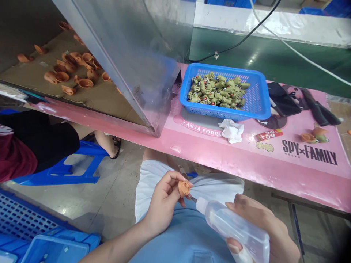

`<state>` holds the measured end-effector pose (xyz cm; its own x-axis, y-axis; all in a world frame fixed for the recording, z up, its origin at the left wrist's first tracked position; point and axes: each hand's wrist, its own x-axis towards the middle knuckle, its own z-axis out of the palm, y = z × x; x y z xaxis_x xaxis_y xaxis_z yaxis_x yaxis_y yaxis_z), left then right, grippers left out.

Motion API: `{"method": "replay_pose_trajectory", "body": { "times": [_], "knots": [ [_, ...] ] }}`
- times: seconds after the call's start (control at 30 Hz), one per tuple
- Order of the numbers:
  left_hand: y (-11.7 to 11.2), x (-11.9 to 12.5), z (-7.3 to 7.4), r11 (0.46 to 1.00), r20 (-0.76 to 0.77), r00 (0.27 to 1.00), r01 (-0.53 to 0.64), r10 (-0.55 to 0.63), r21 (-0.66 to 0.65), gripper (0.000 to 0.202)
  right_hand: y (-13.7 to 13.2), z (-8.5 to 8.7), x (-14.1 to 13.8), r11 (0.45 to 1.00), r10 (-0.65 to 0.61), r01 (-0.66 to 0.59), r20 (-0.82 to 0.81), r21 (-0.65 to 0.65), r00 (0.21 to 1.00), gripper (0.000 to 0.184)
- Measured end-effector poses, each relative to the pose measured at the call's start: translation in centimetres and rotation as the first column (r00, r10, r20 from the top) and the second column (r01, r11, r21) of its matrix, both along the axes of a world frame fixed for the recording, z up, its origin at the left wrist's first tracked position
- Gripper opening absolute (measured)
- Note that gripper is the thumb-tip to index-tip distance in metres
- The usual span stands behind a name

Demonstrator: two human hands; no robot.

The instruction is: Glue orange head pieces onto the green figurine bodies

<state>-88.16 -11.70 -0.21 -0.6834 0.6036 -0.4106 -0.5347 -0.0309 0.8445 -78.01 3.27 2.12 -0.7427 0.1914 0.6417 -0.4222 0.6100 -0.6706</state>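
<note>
Pinched in the fingers of my left hand (166, 202) is a small orange hollow figure part (184, 189), held above my lap. My right hand (263, 223) is wrapped round a clear plastic squeeze bottle (236, 226) with a white cap and a thin nozzle. The bottle is tilted, its nozzle tip close beside the orange part; whether the two touch I cannot tell. On the table beyond stands a blue basket (223, 111) with many small olive-green figure parts (216, 89) in it.
A metal partition (153, 73) rises left of the basket; orange cup-like parts (86, 83) lie behind it on cardboard. Crumpled tissue (232, 130), a phone (283, 98) and a red packet (269, 135) lie on the pink mat (214, 153). Another person's leg (105, 142) is at left, near blue crates (55, 248).
</note>
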Motion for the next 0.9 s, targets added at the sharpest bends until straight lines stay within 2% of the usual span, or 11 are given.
{"method": "replay_pose_trajectory", "body": {
  "times": [0.43, 0.63, 0.9],
  "knots": [
    [0.1, -0.1, -0.2, 1.0, -0.003, 1.0, -0.025, 0.025, -0.001, 0.009, 0.0, 0.4, -0.1, 1.0, -0.025, 0.025, 0.024, -0.004, 0.999, 0.031],
    [0.2, -0.1, -0.2, 0.999, -0.005, 0.999, -0.039, 0.039, 0.0, 0.007, -0.5, 1.6, -1.0, 0.984, -0.166, 0.167, -0.015, 0.054, 0.986, 0.017],
    [0.0, 0.0, -0.3, 1.0, 0.001, 1.0, -0.03, 0.03, 0.002, 0.009, -0.6, 1.9, -1.4, 0.974, -0.205, 0.207, -0.032, 0.089, 0.978, 0.014]
  ]
}}
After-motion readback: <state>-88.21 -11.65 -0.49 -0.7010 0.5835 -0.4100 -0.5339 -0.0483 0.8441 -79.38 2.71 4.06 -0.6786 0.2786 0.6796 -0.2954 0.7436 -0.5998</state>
